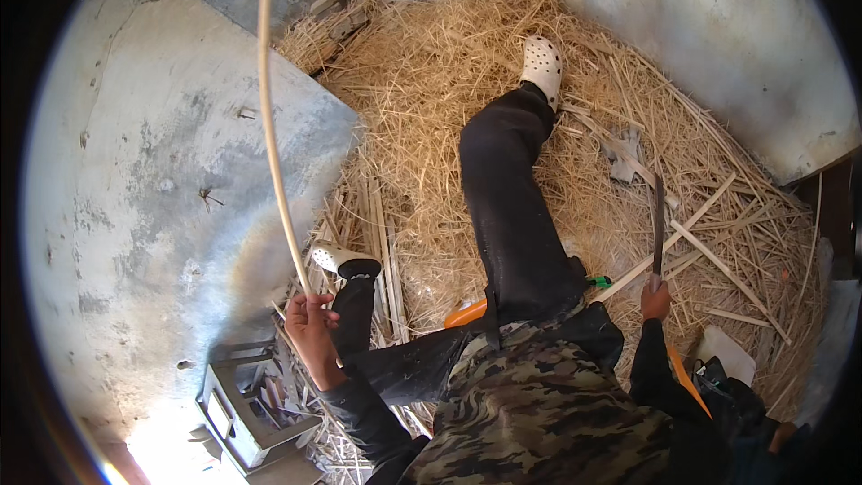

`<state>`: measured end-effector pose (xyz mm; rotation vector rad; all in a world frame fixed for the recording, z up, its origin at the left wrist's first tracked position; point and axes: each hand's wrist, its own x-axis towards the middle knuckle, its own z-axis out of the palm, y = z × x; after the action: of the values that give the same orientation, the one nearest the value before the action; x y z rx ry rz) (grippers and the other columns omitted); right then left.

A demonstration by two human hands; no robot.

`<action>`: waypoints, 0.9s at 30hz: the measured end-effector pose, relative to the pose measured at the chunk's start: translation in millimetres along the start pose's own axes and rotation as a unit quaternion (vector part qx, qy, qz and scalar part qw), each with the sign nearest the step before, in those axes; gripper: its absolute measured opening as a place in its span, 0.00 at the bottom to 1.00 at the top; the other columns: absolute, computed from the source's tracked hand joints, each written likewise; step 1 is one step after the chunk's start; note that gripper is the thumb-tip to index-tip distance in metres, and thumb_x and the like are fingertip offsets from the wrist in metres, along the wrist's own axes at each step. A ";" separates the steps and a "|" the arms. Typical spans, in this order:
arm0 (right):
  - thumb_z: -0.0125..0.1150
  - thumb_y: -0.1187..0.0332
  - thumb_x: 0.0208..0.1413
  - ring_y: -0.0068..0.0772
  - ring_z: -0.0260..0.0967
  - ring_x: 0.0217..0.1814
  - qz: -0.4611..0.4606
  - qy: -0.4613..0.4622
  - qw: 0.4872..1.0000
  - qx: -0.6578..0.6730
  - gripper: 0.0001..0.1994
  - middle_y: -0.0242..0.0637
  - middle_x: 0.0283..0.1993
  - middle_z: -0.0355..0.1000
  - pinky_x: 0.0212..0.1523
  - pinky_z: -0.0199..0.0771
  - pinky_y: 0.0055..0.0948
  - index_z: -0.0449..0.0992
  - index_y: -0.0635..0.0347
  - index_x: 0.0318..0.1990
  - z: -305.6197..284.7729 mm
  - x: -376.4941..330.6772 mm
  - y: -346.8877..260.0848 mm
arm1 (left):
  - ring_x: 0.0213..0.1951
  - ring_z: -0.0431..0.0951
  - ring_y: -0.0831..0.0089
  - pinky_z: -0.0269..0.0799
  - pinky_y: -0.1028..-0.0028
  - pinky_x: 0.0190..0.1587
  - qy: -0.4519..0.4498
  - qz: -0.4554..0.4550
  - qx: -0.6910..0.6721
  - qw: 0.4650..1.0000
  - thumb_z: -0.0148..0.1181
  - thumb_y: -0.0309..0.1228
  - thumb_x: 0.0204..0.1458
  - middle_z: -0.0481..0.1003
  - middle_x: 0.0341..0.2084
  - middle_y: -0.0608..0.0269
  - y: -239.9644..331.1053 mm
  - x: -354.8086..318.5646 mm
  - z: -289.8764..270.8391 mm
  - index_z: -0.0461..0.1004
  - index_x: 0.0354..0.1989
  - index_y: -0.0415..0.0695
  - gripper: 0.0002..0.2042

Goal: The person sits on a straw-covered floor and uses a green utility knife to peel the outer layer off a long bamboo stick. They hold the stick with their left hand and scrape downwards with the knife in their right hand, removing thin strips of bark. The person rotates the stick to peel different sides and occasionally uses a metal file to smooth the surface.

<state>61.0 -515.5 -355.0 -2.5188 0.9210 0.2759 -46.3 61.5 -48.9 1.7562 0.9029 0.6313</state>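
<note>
My left hand point(312, 332) is closed around the lower end of a long pale bamboo strip point(270, 117). The strip rises in a slight curve past the top edge of the view. Off to the right, my right hand point(655, 300) grips a long knife point(659, 224) by its handle, which the fingers mostly hide. Its dark narrow blade points away from me, over the shavings and apart from the strip. My legs are spread between the hands, one foot in a pale clog point(542, 63) far out on the shavings.
Curly bamboo shavings point(422, 99) cover the floor, with loose split strips point(718, 260) at the right. Worn grey metal sheets point(180, 171) stand left and back. A boxy frame point(247, 404) holding scraps is lower left. Orange edges point(467, 313) show beneath me.
</note>
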 end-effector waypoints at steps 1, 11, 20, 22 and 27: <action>0.61 0.63 0.52 0.53 0.74 0.45 0.001 -0.002 1.000 -0.012 0.18 0.52 0.42 0.74 0.45 0.72 0.50 0.70 0.64 0.47 11.7 0.7 11.7 | 0.17 0.71 0.82 0.64 0.84 0.19 -0.014 -0.001 -0.010 1.000 0.54 0.34 0.61 0.78 0.28 0.58 6.0 -0.1 1.9 0.70 0.36 0.40 0.09; 0.60 0.70 0.49 0.55 0.68 0.47 -0.208 0.026 0.978 0.003 0.13 0.49 0.43 0.69 0.46 0.68 0.46 0.70 0.64 0.42 76.9 30.5 18.9 | 0.13 0.66 0.83 0.58 0.85 0.13 -0.120 0.002 -0.055 0.991 0.49 0.30 0.62 0.74 0.22 0.61 43.9 -8.2 54.1 0.65 0.44 0.41 0.07; 0.52 0.63 0.56 0.45 0.71 0.52 -0.416 -0.269 0.803 -0.332 0.12 0.42 0.46 0.73 0.49 0.68 0.48 0.76 0.58 0.42 144.0 5.3 -115.9 | 0.12 0.64 0.85 0.58 0.85 0.15 -0.251 -0.023 -0.138 0.958 0.48 0.30 0.64 0.73 0.22 0.64 41.8 -15.8 112.3 0.62 0.54 0.39 0.13; 0.50 0.60 0.58 0.42 0.70 0.53 -0.410 -0.297 0.786 -0.355 0.13 0.42 0.47 0.72 0.51 0.68 0.47 0.76 0.57 0.43 180.1 15.5 -117.1 | 0.13 0.65 0.85 0.58 0.85 0.16 -0.247 -0.031 -0.145 0.958 0.48 0.30 0.64 0.73 0.23 0.64 43.7 -19.4 110.8 0.61 0.56 0.39 0.14; 0.53 0.52 0.56 0.43 0.69 0.56 -0.316 -0.299 0.846 -0.307 0.22 0.43 0.53 0.69 0.54 0.65 0.50 0.70 0.56 0.52 178.3 7.1 -123.2 | 0.16 0.65 0.85 0.58 0.85 0.18 -0.276 -0.034 -0.196 0.940 0.47 0.29 0.64 0.74 0.26 0.63 48.7 -15.3 114.1 0.60 0.58 0.39 0.15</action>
<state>140.5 -352.0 -473.3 -2.8056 -0.3144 1.1949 45.6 -23.0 -42.4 1.4187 0.4066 0.2227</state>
